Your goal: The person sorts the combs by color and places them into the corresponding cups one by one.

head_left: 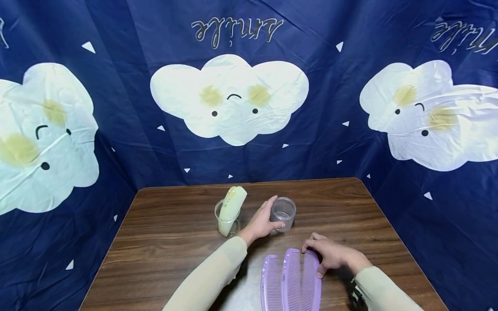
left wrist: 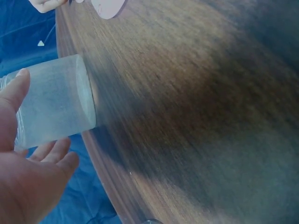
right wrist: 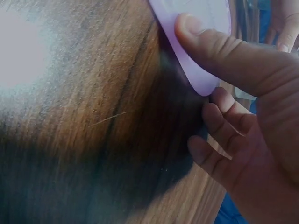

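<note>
My left hand [head_left: 264, 222] holds a clear plastic jar [head_left: 286, 216] from its left side, thumb and fingers around the wall. The left wrist view shows the jar [left wrist: 56, 100] with its flat base at the wooden table and the thumb near its threaded rim. Three purple combs [head_left: 271, 280] lie side by side at the front of the table. With thumb and fingertips, my right hand [head_left: 332, 255] grips the far end of the rightmost comb [head_left: 312, 280]. In the right wrist view the thumb presses on this comb's rounded end [right wrist: 203, 81], fingers on the other side.
Left of the left hand stands a second clear jar [head_left: 235, 229], with pale green combs [head_left: 232, 205] leaning upright in it. The wooden table [head_left: 155, 242] ends at a blue curtain [head_left: 128, 129] printed with clouds behind and on both sides.
</note>
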`<state>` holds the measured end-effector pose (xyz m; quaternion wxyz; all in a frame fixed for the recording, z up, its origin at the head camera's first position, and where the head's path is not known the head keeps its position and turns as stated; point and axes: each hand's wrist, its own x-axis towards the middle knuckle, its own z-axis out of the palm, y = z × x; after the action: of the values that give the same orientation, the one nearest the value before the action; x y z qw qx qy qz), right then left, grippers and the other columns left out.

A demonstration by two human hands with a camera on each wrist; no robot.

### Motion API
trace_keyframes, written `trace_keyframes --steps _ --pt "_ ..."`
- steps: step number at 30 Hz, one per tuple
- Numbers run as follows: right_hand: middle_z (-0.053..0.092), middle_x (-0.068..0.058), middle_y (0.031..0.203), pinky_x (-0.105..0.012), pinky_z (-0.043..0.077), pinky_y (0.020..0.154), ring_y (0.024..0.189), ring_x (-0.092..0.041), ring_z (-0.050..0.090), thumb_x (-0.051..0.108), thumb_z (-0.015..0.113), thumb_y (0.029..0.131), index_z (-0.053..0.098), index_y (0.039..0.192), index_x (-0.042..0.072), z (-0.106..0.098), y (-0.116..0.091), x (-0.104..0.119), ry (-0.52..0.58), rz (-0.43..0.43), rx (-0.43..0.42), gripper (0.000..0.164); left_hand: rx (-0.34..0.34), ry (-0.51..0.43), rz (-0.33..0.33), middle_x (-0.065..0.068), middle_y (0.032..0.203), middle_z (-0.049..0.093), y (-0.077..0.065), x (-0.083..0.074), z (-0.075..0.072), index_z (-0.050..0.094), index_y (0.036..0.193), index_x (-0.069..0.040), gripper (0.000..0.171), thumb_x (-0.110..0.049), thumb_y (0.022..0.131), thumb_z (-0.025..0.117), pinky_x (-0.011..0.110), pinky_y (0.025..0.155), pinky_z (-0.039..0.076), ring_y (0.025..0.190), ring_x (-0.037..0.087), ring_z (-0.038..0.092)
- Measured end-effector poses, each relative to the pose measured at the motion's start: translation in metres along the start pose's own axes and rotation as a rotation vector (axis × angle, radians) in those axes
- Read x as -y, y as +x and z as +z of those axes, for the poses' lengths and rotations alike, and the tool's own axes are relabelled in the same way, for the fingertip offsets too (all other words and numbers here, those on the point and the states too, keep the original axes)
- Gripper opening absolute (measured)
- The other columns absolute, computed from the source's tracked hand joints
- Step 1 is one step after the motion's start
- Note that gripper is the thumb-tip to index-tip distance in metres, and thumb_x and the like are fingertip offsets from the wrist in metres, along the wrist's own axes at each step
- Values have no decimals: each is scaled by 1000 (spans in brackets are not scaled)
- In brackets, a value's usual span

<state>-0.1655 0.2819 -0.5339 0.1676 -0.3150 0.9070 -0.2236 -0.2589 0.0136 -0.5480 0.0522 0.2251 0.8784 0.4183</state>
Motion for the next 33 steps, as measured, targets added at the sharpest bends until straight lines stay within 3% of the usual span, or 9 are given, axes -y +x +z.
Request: trace_keyframes --steps 5,12,21,27,33 --pt "52 6 103 -27 48 85 98 -10 52 18 99 51 60 106 19 2 1 -2 5 -3 -34 68 2 -1 -3 14 160 40 0 0 0 26 162 -16 98 -30 85 86 45 118 40 144 28 45" --pt "58 5 110 -28 50 88 101 -11 56 14 96 56 63 114 17 3 -1 -8 54 -18 -68 67 1 -5 1 15 159 41 1 -1 0 27 161 -12 99 -28 84 87 45 118 40 143 28 46" --pt "66 -4 107 -29 54 76 92 -13 59 -3 83 74 72 117 9 -8 -2 -15 160 -80 -121 46 -3 5 16 16 157 43 0 -1 -2 29 160 -11 98 -28 83 87 47 116 41 142 31 47" --pt "72 -10 116 -31 55 86 100 -13 63 0 81 79 71 121 4 -15 -3 -17 268 -70 -102 43 0 0 14 15 158 42 0 -1 -3 29 161 -14 98 -28 83 87 45 117 40 143 30 46" --pt "74 -10 112 -34 55 90 103 -11 64 4 79 84 74 118 4 -17 -4 -18 236 -124 -130 34 -3 -5 20 16 157 43 1 0 -2 30 160 -11 98 -28 83 88 46 117 41 141 31 47"
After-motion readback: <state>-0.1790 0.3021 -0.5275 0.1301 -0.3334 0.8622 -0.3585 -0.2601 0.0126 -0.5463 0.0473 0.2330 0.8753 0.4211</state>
